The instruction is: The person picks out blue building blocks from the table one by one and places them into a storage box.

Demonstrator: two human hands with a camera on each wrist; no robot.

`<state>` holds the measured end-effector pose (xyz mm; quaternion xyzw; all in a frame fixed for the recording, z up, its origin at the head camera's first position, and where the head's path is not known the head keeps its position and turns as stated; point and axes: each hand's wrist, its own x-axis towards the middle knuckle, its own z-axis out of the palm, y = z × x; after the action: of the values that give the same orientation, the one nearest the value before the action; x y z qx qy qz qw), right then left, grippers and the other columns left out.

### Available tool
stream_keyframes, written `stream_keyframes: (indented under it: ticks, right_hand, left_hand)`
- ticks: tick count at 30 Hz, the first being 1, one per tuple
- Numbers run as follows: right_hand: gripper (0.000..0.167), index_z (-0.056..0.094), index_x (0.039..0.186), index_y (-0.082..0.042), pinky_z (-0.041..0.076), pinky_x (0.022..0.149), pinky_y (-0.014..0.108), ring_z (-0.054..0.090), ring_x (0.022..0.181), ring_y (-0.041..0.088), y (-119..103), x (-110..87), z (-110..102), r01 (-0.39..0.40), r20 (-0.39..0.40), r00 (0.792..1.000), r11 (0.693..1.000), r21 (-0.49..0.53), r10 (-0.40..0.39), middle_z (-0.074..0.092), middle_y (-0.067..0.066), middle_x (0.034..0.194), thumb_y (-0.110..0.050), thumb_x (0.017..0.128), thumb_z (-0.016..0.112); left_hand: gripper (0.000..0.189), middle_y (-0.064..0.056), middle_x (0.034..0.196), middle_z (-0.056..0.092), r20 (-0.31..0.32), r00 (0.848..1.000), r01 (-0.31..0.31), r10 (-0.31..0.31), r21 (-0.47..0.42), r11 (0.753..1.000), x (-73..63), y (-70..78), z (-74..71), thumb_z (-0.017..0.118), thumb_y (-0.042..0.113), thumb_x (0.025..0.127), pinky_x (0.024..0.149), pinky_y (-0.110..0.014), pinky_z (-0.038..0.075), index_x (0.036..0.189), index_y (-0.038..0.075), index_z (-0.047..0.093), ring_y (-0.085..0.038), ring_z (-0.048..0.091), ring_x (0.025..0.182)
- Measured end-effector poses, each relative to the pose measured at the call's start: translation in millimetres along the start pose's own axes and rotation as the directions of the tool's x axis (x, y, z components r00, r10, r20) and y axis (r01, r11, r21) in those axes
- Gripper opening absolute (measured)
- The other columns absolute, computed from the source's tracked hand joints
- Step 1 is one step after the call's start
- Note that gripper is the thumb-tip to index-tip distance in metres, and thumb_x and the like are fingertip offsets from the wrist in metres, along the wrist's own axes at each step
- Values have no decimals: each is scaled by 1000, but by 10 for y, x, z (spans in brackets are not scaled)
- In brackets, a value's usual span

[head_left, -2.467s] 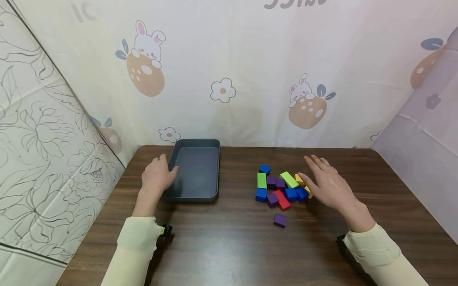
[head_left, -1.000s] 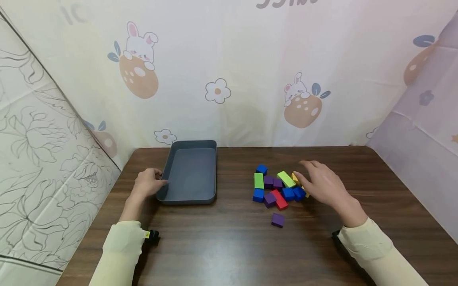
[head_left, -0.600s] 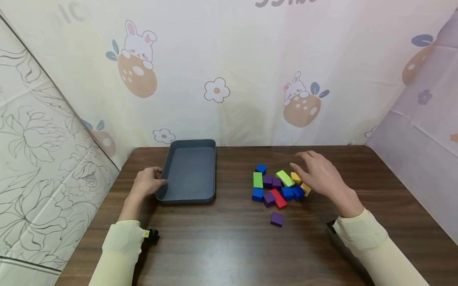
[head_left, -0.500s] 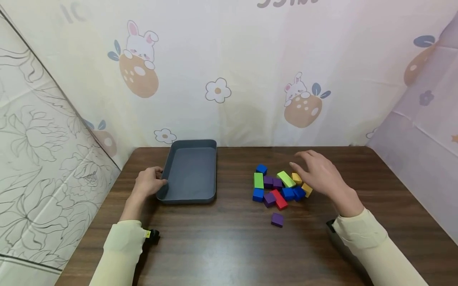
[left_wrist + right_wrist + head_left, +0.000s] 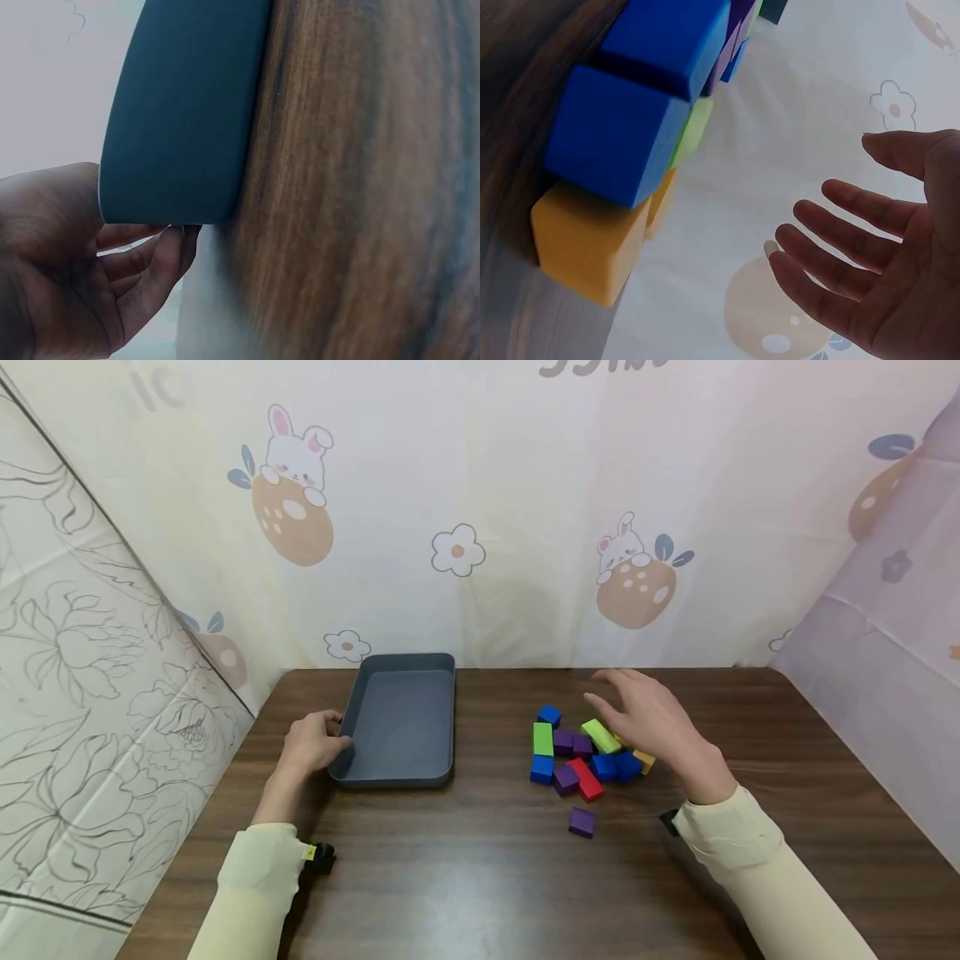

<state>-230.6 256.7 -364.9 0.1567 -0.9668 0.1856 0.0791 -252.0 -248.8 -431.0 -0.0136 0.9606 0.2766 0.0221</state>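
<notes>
1. While the left hand pinches the side of a grey tray near its close left corner, the right hand hangs above the edge of a cluster of blocks, fingers and thumb apart, holding nothing.
2. Stretching away to the left hand's right, the tray sits flat on the wooden table. The left thumb shows at its rim; the other fingers curl against the outer wall.
3. Just under the right hand, one yellow block lies in plain sight; another is partly hidden by the hand.
4. Left of the right palm come a lime block and two blue blocks side by side, and past these a red block set aslant.
5. Farther left of that hand are purple blocks, then a green block with a blue one at each end.
6. Nearer the person than the right hand, a lone purple block lies apart from the cluster.
7. In the right wrist view, clear space separates the fingers from the blocks.
8. Beyond both hands hangs a pale curtain printed with rabbits and flowers.
</notes>
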Motion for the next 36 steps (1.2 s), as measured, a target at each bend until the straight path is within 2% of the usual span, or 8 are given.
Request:
stream_keyframes:
  ticks: [8,21,29,36]
  right_hand:
    - [46,63,139,0,49,102,63,62,123,42,-33,6,18,17,18,1000,1000,16,-17,63,24,139,-34,107,64]
    - [39,66,134,-1,54,97,58,67,116,38,-9,114,182,113,50,992,993,29,-114,68,20,130,-25,103,71]
    - [45,65,138,-2,52,103,56,65,122,34,5,211,268,191,137,971,981,37,-194,68,17,134,-21,99,76]
    - [42,68,137,-5,52,104,54,65,123,31,-12,308,326,264,167,949,964,37,-267,68,13,134,-16,98,77]
  left_hand:
    - [46,-22,110,75,-15,1000,-4,4,-6,1000,-2,13,9,75,17,95,88,-55,54,134,-6,64,-40,69,100]
    - [46,-23,110,75,-24,1000,-19,19,-6,1000,-18,5,8,74,16,95,91,-57,52,134,-6,64,-42,69,103]
    - [47,-22,110,75,-21,999,-27,27,0,1000,0,-1,14,74,17,95,92,-59,50,135,-6,64,-42,69,104]
    - [47,-23,111,75,-20,999,-32,32,4,999,-4,-2,14,73,17,95,93,-59,51,135,-7,64,-43,68,105]
